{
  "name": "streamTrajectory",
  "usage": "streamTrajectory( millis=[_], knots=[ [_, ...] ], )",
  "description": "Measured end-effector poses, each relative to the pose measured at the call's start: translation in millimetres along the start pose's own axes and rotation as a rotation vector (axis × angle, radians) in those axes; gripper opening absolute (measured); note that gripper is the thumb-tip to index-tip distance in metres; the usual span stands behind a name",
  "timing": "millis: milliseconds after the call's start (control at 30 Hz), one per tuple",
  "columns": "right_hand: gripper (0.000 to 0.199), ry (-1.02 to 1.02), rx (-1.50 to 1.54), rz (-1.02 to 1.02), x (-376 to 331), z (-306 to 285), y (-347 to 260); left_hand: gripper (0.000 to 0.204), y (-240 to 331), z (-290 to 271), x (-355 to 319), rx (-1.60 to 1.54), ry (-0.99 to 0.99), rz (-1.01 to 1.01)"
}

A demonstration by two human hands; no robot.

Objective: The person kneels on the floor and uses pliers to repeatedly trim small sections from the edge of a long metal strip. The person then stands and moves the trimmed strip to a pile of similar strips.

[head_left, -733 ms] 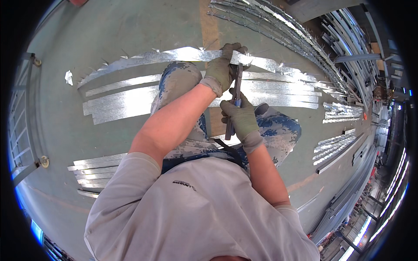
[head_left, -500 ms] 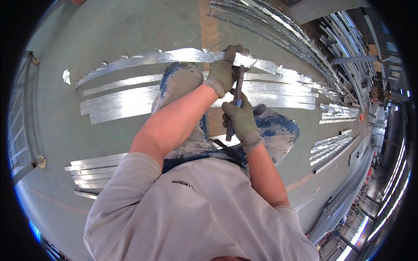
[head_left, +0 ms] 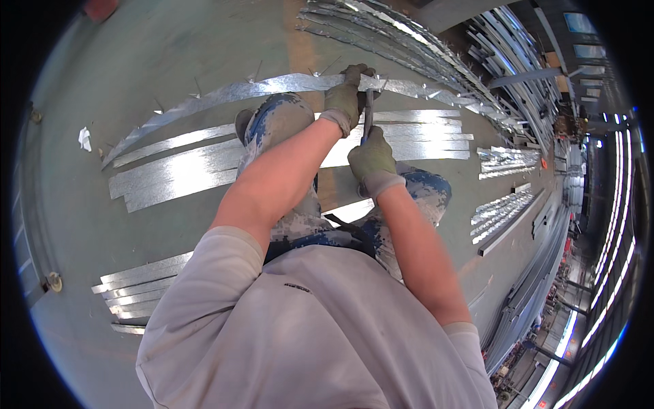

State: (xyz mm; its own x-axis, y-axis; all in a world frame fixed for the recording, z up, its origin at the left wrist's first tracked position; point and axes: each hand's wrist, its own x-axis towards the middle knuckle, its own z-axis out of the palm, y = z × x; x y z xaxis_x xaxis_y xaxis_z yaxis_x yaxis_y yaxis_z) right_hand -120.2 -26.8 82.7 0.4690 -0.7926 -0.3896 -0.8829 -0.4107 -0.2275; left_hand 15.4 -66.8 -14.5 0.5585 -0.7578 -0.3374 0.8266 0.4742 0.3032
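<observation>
The left hand (head_left: pixel 345 97) is pinching 1 already-tabbed strip (head_left: pixel 281 85), the right hand (head_left: pixel 373 155) gripping a tool (head_left: pixel 368 114), seemingly unworked strips (head_left: pixel 180 174) lying below the fingers.

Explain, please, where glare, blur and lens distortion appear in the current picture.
Head view: glare whitens parts of the flat metal strips; head view: the right forearm looks slightly blurred, the hand tool lacks clear detail; head view: long edges at right bend near the dark rim.

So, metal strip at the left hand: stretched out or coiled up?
Stretched out: the metal strip runs as a long band past both sides of the left hand.
</observation>
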Motion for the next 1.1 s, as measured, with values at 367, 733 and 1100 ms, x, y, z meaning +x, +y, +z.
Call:
streamTrajectory(
  millis=[367, 733, 1100],
  knots=[
    [0.046, 0.012, -0.153, -0.004, 6, -23, -11, 0.037, 7, -8, 8, 0.106, -0.025, -0.016],
    [0.051, 0.042, 0.036, -0.036, 9, -13, 5, 0.03, 17, -18, -6, -0.109, 0.109, -0.018],
    [0.055, 0.123, 0.064, 0.002, 21, -50, 60, 0.04, 31, -6, -24, -0.025, -0.075, -0.046]
  ],
)
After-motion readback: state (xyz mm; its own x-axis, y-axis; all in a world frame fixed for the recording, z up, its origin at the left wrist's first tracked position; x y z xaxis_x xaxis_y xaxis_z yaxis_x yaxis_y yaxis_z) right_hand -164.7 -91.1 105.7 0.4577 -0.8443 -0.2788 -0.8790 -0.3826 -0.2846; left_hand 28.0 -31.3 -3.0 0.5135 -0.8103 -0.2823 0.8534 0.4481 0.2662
